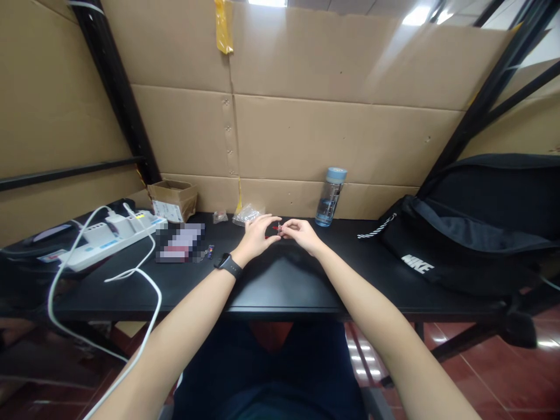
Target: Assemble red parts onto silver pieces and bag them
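Small red item (275, 228) at the fingertips: it sits between the person's two hands, over the rear part of the table, too tiny to identify. From the biggest thing down, cardboard sheets (301, 134) wall in the back, and before them stretches the black table (280, 286). At its right end lies a black backpack (455, 256). At the left are a white power strip (114, 240) with plugs in it, a loose white cable (160, 291) and an open cardboard box (187, 203). A blue-capped water bottle (330, 198) stands near the cardboard, beyond the right hand (301, 233).

That hand pinches the item between thumb and fingers. The left hand (257, 236) curves toward it, thumb and fingers parted; whether it grips anything I cannot tell. Clear plastic wrapping (249, 213) lies just behind the left hand, and a small packet (220, 217) near the wrapping.

My reading is that the step in hand is fine fingertip adjustment of the item. The next move seems to call for a steady right pinch while the left fingers support or turn it, lightly, since something so small could easily slip.
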{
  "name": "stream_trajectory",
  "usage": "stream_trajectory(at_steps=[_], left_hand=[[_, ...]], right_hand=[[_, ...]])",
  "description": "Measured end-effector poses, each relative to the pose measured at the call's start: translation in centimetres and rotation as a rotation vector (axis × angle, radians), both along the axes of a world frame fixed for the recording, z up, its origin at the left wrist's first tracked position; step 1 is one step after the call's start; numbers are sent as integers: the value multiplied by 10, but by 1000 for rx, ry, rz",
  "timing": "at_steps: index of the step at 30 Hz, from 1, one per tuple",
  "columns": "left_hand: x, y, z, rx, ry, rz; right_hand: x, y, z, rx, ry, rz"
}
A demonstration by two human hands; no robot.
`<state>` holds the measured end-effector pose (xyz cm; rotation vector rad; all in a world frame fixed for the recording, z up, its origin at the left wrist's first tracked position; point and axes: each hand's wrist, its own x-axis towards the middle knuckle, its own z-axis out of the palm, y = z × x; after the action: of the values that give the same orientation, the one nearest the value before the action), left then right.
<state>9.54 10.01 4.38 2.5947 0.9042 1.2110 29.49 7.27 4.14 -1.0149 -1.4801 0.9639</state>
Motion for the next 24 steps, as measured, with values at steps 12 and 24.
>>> stream_trajectory(at_steps=[12, 24], left_hand=[[1, -6, 2, -111, 33, 19], [3, -4, -2, -107, 65, -1]], right_hand=[[15, 3, 7, 191, -329, -156], [12, -1, 11, 221, -422, -70]])
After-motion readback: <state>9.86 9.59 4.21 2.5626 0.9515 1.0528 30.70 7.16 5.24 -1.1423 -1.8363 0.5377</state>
